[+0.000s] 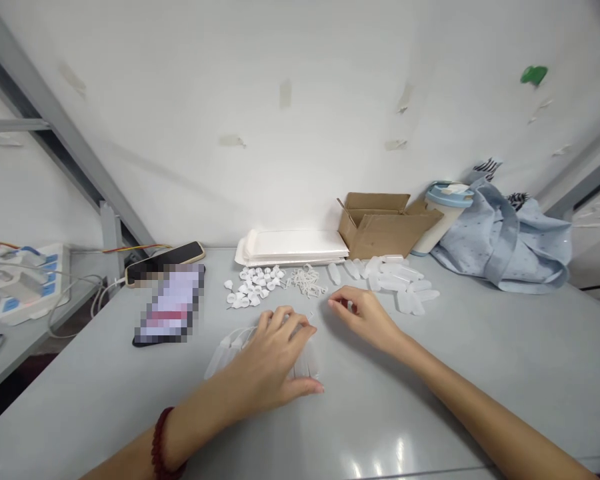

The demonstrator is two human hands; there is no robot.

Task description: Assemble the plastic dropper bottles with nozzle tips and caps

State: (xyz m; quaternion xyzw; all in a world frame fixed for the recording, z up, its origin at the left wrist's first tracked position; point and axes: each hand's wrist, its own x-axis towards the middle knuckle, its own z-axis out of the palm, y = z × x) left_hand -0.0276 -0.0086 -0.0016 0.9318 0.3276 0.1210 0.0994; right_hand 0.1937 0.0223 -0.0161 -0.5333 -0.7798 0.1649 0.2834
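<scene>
My left hand, a dark red bead bracelet on its wrist, lies palm down with fingers apart over a row of translucent tubes with white cords. It hides part of the row. My right hand is closed, thumb and fingers pinched together; a small whitish bit shows between them, too small to name. Beyond the hands lie a pile of small white caps and a heap of thin white strips. Loose translucent sleeves are scattered to the right, behind my right hand.
A stack of white envelopes, an open cardboard box, a lidded cup and a light blue bag stand by the wall. Two phones, one at the back, one nearer, and a power strip are left.
</scene>
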